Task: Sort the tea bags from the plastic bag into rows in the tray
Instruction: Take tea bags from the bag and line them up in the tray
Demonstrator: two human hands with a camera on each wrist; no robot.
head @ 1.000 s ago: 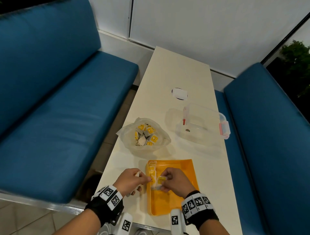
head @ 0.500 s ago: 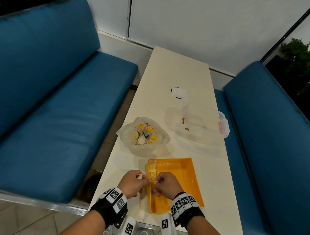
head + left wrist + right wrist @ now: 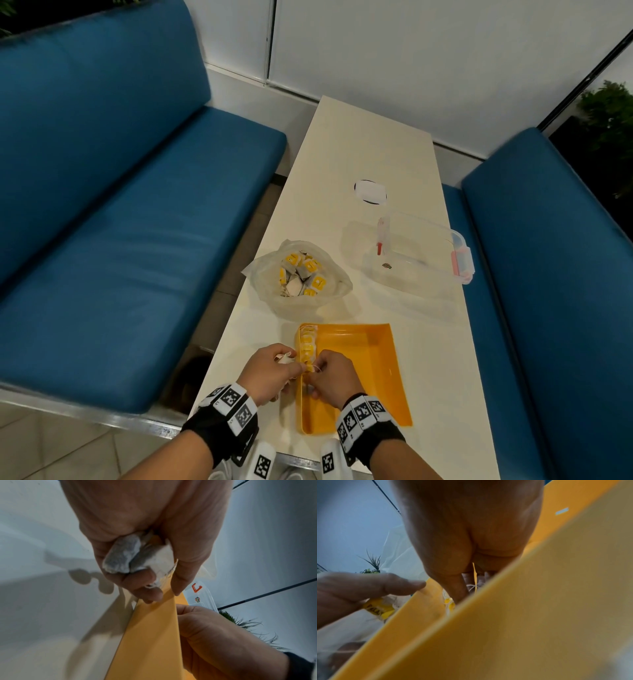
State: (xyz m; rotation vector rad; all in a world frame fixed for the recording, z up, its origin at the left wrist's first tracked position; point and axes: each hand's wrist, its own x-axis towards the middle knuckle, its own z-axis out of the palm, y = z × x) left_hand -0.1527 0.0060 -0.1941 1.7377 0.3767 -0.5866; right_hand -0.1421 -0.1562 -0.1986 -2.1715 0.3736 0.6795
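- Blue benches flank our narrow cream table (image 3: 376,144), where the orange tray (image 3: 373,373) sits at the near edge.
- We curl our left hand (image 3: 270,371) around spare tea bags (image 3: 137,555), keeping them ready just outside the tray's left wall.
- Our right hand (image 3: 330,373) pinches one bag's tag and string with its fingertips (image 3: 458,592), apparently to seat it at the near end of the row (image 3: 307,346) along that wall.
- Beyond the tray, the plastic bag (image 3: 301,274) lies open with more bags inside.
- Off to the right stands a clear lidded container (image 3: 421,253), well apart; a white disc (image 3: 370,192) lies farther off.
- Nothing blocks the tray; only our own hands crowd the row.
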